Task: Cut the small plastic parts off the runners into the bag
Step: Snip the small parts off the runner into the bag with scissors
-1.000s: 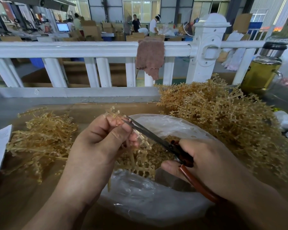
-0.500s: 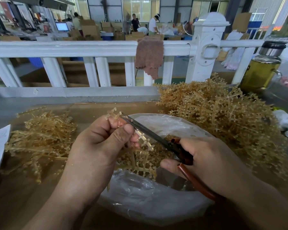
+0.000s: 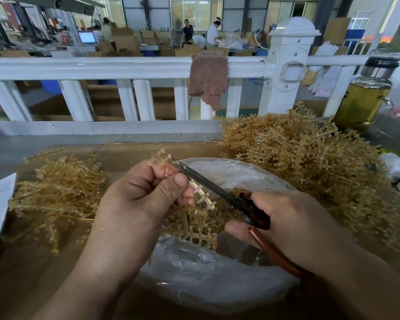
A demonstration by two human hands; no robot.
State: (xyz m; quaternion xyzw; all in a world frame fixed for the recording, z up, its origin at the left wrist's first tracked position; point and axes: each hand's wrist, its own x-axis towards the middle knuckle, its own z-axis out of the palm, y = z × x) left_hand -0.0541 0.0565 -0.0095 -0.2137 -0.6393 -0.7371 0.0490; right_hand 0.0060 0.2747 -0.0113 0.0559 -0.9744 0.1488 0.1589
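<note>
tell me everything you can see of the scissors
The scissors have slim dark metal blades, lying close together, and reddish-brown handles. The right hand grips the handles; one long handle loop shows beneath it. The blades slant up and to the left over the open plastic bag, and their tips reach the runner that the left hand pinches.

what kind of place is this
Most likely a factory floor where moulded plastic is finished by hand: a heap of amber plastic runners close by, stacked brown cardboard boxes and several workers beyond the white railing.
</note>
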